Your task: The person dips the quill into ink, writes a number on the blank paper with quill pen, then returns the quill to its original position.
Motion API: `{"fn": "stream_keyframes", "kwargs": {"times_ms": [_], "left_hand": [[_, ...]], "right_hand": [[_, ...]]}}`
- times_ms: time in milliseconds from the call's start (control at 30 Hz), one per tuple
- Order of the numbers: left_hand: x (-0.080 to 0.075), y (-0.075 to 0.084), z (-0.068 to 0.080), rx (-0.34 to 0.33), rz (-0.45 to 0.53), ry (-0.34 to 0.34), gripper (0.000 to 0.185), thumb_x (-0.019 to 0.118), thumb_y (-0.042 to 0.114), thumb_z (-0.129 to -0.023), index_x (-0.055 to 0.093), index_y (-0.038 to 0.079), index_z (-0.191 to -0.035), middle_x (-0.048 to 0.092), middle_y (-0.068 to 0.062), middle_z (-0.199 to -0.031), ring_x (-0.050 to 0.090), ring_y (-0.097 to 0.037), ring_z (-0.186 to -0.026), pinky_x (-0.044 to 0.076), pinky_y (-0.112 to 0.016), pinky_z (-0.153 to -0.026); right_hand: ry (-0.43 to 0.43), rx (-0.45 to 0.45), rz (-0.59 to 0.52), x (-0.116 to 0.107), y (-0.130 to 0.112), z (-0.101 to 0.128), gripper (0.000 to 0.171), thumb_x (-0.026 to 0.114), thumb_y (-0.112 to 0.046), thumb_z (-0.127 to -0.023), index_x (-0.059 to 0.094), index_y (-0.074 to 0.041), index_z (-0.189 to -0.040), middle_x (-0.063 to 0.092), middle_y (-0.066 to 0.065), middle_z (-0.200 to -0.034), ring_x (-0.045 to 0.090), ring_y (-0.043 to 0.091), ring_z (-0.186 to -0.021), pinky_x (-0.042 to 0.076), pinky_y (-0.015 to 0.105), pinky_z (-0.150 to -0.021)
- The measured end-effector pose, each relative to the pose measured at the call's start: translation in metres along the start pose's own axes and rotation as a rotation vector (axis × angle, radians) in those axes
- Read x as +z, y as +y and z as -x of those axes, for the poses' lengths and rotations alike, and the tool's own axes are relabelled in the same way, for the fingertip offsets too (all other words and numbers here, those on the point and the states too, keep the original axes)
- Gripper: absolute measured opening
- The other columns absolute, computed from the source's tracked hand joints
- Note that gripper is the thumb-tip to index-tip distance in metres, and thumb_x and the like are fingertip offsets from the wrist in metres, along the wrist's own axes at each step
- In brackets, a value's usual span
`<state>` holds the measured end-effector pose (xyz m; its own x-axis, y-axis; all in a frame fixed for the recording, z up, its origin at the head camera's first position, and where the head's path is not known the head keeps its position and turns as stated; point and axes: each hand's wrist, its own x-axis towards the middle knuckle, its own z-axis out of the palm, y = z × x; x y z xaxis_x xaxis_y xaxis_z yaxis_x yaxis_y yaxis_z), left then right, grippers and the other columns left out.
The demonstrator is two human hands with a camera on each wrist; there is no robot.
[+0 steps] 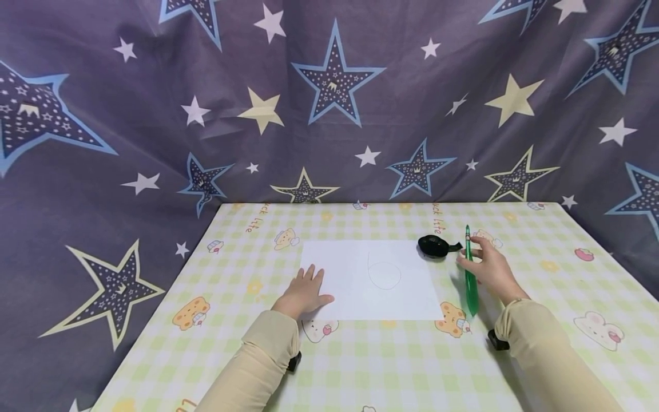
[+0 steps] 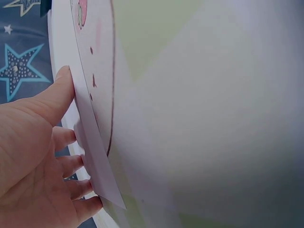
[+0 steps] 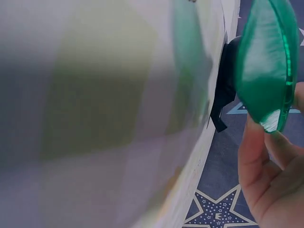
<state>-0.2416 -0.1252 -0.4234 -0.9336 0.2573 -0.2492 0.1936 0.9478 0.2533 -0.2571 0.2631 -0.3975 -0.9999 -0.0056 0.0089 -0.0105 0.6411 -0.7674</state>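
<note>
the left hand (image 1: 305, 293) lies flat with fingers spread on the left edge of the white paper sheet (image 1: 370, 279), which sits mid-desk (image 1: 360, 366) and bears a faint pencilled circle (image 1: 384, 274). the right hand (image 1: 489, 269) pinches a green pen (image 1: 471, 280) just right of the sheet, beside a small black object (image 1: 435, 246). if the left hand's pressure eases, the paper could probably slide; a loose pinch may drop the pen.
</note>
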Motion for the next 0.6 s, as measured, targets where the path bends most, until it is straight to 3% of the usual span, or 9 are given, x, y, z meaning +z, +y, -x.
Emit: {"fn": "stream_keyframes", "kwargs": {"times_ms": [300, 467, 600], "left_hand": [[-0.001, 0.001, 0.001, -0.009, 0.014, -0.004, 0.072, 0.052, 0.042, -0.092, 0.027, -0.001, -0.143, 0.014, -0.024, -0.148, 0.010, -0.044, -0.134, 0.015, -0.051, -0.108], [0.005, -0.004, -0.007, 0.000, 0.027, 0.006, 0.076, 0.051, 0.047, -0.091, 0.025, -0.002, -0.144, 0.013, -0.025, -0.148, 0.008, -0.045, -0.134, 0.013, -0.051, -0.108], [0.006, -0.006, -0.007, 0.000, 0.025, 0.004, 0.077, 0.051, 0.047, -0.091, 0.025, -0.002, -0.143, 0.014, -0.025, -0.148, 0.009, -0.045, -0.134, 0.014, -0.051, -0.108]], "right_hand": [[-0.008, -0.030, 0.108, 0.001, 0.004, 0.000, 0.072, 0.060, -0.028, -0.090, 0.023, 0.003, -0.143, 0.043, 0.035, -0.125, 0.044, 0.047, -0.112, 0.044, 0.052, -0.085], [-0.029, -0.016, 0.168, 0.002, 0.006, -0.002, 0.071, 0.062, -0.029, -0.089, 0.027, 0.004, -0.142, 0.049, 0.033, -0.119, 0.052, 0.042, -0.102, 0.046, 0.050, -0.081], [-0.080, 0.024, 0.221, 0.004, 0.007, -0.005, 0.072, 0.063, -0.031, -0.087, 0.029, 0.005, -0.141, 0.053, 0.030, -0.111, 0.056, 0.034, -0.089, 0.048, 0.041, -0.070]]}}
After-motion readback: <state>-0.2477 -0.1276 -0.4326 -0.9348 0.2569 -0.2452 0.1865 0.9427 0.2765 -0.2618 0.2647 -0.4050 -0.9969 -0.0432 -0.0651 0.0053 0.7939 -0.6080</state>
